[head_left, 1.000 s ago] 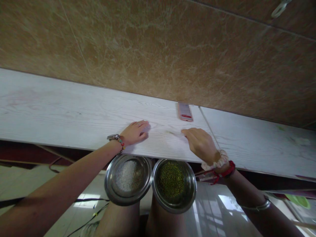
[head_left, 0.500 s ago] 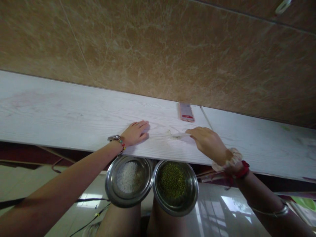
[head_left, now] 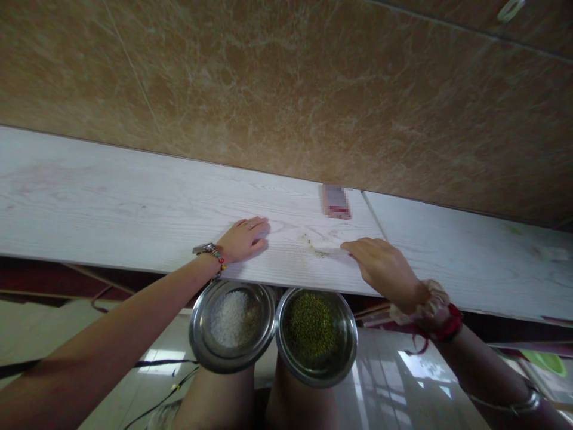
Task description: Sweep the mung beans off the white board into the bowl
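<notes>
My left hand lies flat on the white wood-grain shelf, fingers stretched out and holding nothing. To the right, my right hand is closed in a pinch just over the shelf. A pale, thin something seems to reach from its fingertips toward a small scatter of grains; I cannot make out what it is. Below the shelf edge, a steel bowl with white rice and another steel bowl with green mung beans rest on the person's thighs.
A phone lies at the back of the shelf, against the brown marbled wall. Below are a glossy tiled floor and a dark strap on the left. Something light green shows at the lower right.
My right hand has moved slightly right and toward me, away from the grains, which now lie in a thin curved line. The left hand keeps its place on the shelf.
</notes>
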Available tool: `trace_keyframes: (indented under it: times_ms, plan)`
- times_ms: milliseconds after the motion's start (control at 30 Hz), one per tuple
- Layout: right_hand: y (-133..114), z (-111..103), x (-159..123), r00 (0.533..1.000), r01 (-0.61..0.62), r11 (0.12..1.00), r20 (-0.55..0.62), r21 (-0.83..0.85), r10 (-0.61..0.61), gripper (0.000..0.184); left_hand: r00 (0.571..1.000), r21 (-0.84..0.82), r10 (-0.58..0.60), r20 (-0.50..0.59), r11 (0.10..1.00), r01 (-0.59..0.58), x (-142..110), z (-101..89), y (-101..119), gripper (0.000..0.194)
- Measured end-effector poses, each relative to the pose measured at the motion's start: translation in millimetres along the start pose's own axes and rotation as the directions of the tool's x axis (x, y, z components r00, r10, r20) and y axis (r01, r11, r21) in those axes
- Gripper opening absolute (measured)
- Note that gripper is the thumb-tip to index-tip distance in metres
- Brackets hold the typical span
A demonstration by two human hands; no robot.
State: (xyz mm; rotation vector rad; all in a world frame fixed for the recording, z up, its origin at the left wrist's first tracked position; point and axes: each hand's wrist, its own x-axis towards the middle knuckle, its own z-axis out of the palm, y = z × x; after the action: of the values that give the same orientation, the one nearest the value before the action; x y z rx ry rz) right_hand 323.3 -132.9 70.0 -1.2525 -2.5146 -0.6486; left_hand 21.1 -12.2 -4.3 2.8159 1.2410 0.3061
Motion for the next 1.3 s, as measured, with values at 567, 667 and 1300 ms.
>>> trace_keyframes:
  times_ms: [567, 667, 1300]
  plan:
    - [-21, -27, -18, 0.996, 0.077, 0.996, -0.037, 0.047, -0.075, 0.037, 1.000, 0.000, 0.018, -0.022, 1.000, -0.018, 0, 0.6, 0, 0.039]
    - [-21, -34, -24, 0.997, 0.060, 0.996, -0.046, 0.059, -0.058, 0.035, 0.999, -0.008, 0.019, -0.041, 1.000, -0.020, 0, 2.0, -1, 0.039]
    - [-34, -49, -37, 0.999, 0.035, 0.999, 0.004, 0.005, -0.035, 0.028, 0.999, -0.012, 0.019, -0.031, 1.000, -0.020, 1, 0.5, -1, 0.042]
